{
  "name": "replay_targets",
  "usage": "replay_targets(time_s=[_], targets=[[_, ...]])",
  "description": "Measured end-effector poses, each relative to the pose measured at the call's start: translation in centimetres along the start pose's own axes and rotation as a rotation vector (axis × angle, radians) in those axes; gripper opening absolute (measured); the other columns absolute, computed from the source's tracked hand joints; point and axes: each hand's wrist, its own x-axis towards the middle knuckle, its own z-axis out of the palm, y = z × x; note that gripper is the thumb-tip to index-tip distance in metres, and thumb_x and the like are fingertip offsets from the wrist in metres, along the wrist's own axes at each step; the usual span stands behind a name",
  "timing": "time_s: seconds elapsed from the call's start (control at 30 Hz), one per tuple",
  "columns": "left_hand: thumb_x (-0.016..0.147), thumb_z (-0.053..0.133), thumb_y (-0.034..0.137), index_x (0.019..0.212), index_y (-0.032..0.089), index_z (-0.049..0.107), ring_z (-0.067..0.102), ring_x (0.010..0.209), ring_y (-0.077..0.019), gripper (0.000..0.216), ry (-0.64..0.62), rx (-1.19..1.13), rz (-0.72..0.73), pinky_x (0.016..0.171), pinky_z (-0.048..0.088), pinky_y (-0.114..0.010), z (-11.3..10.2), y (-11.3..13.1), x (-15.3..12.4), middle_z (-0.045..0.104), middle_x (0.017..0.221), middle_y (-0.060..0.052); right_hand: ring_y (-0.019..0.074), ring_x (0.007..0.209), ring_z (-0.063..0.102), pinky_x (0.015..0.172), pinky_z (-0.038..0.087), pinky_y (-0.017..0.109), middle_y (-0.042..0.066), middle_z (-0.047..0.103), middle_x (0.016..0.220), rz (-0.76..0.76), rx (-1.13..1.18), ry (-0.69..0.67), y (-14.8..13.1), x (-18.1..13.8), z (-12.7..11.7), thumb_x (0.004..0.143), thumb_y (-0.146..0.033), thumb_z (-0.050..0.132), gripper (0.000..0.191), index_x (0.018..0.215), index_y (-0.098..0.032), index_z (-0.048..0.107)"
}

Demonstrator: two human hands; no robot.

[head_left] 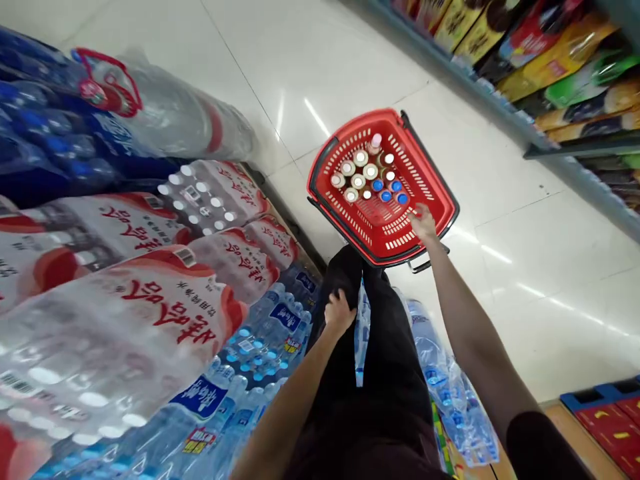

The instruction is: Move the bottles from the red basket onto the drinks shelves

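A red shopping basket [435, 180] with a black rim stands on the floor in front of my legs. Inside it, at the far end, several bottles with white caps [358, 181] and several with blue caps [385, 195] stand upright, beside one with a pink cap [376, 140]. My right hand [424, 223] reaches over the basket's near right side, fingers apart, short of the bottles and with nothing visible in it. On my dark trouser leg [330, 280] rests my left hand [341, 312], its fingers loosely spread and holding nothing.
Shrink-wrapped packs of bottled water with red-and-white wrap [170, 300] and blue labels [285, 317] are stacked at left, near a large clear bottle pack with a red handle [113, 87]. Bottled water packs [445, 380] lie right of my legs. A shelf [480, 87] of packaged goods runs along the upper right.
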Motion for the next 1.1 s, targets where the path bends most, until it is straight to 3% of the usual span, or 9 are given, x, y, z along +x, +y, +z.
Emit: replay_targets(time_s=[0.07, 0.2, 0.4, 0.6, 0.67, 0.77, 0.83, 0.93, 1.1], targets=[[0.099, 0.048, 0.047, 0.155, 0.011, 0.039, 0.068, 0.116, -0.0369, 0.068, 0.072, -0.008, 0.016, 0.094, 0.055, -0.044, -0.5, 0.0, 2.8, 0.055, 0.141, -0.028, 0.0303, 0.128, 0.061, 0.115, 0.044, 0.053, 0.016, 0.065, 0.139, -0.007, -0.030, 0.014, 1.2, 3.0, 1.7, 0.090, -0.030, 0.064, 0.055, 0.142, -0.017, 0.053], [0.098, 0.045, 0.041, 0.143, 0.012, 0.052, 0.071, 0.107, -0.0367, 0.054, 0.167, -0.003, 0.029, 0.088, 0.056, -0.045, -1.5, -0.6, 5.8, 0.064, 0.127, -0.022, 0.0364, 0.132, 0.058, 0.114, 0.044, 0.058, 0.020, 0.063, 0.139, 0.014, -0.148, 0.001, 4.3, 7.6, 5.0, 0.089, -0.029, 0.066, 0.064, 0.148, -0.013, 0.046], [0.098, 0.046, 0.039, 0.131, 0.018, 0.060, 0.074, 0.098, -0.0332, 0.042, 0.332, -0.031, 0.105, 0.078, 0.056, -0.039, -2.3, -0.6, 6.0, 0.074, 0.118, -0.012, 0.0383, 0.135, 0.055, 0.116, 0.042, 0.059, 0.020, 0.063, 0.138, 0.023, -0.163, 0.026, 8.6, 11.4, 9.0, 0.085, -0.026, 0.069, 0.075, 0.152, -0.012, 0.038], [0.096, 0.052, 0.037, 0.127, 0.025, 0.063, 0.074, 0.105, -0.0276, 0.035, 0.442, -0.134, 0.184, 0.085, 0.056, -0.034, -2.2, 0.7, 6.3, 0.075, 0.123, -0.006, 0.0401, 0.131, 0.057, 0.110, 0.048, 0.059, 0.026, 0.045, 0.153, -0.086, -0.231, 0.079, 9.4, 13.2, 10.7, 0.087, -0.027, 0.067, 0.085, 0.160, -0.011, 0.024], [0.096, 0.052, 0.035, 0.124, 0.027, 0.064, 0.072, 0.110, -0.0256, 0.032, 0.463, -0.158, 0.248, 0.091, 0.056, -0.034, -1.7, 1.4, 6.1, 0.074, 0.128, -0.004, 0.0388, 0.127, 0.059, 0.107, 0.050, 0.060, 0.022, 0.043, 0.153, -0.186, -0.243, 0.109, 9.0, 14.1, 10.9, 0.088, -0.027, 0.066, 0.082, 0.160, -0.017, 0.027], [0.096, 0.052, 0.034, 0.114, 0.030, 0.067, 0.068, 0.119, -0.0246, 0.024, 0.466, -0.160, 0.345, 0.099, 0.054, -0.035, -0.9, 2.8, 5.7, 0.072, 0.132, -0.001, 0.0352, 0.122, 0.062, 0.107, 0.051, 0.056, 0.018, 0.047, 0.147, -0.312, -0.314, 0.081, 8.2, 15.1, 11.2, 0.093, -0.024, 0.059, 0.058, 0.150, -0.019, 0.047], [0.096, 0.051, 0.034, 0.111, 0.030, 0.067, 0.066, 0.122, -0.0253, 0.023, 0.466, -0.135, 0.380, 0.103, 0.053, -0.037, -0.6, 3.7, 5.6, 0.071, 0.134, -0.002, 0.0335, 0.120, 0.063, 0.107, 0.050, 0.054, 0.019, 0.047, 0.146, -0.295, -0.394, 0.025, 7.6, 14.9, 11.5, 0.094, -0.019, 0.057, 0.046, 0.140, -0.017, 0.057], [0.098, 0.048, 0.033, 0.111, 0.028, 0.068, 0.066, 0.119, -0.0267, 0.024, 0.505, -0.071, 0.395, 0.102, 0.051, -0.040, -0.9, 4.4, 5.5, 0.072, 0.131, -0.005, 0.0333, 0.118, 0.063, 0.106, 0.050, 0.051, 0.021, 0.049, 0.143, -0.212, -0.459, -0.034, 6.6, 12.7, 11.5, 0.086, -0.014, 0.067, 0.043, 0.129, -0.013, 0.062], [0.098, 0.047, 0.032, 0.102, 0.022, 0.068, 0.067, 0.108, -0.0282, 0.023, 0.648, 0.048, 0.352, 0.082, 0.053, -0.039, -2.0, 3.8, 5.3, 0.074, 0.108, -0.008, 0.0306, 0.108, 0.068, 0.095, 0.056, 0.044, 0.018, 0.056, 0.136, -0.226, -0.418, 0.019, 4.1, 4.8, 8.5, 0.073, -0.018, 0.083, 0.050, 0.119, -0.014, 0.064]])
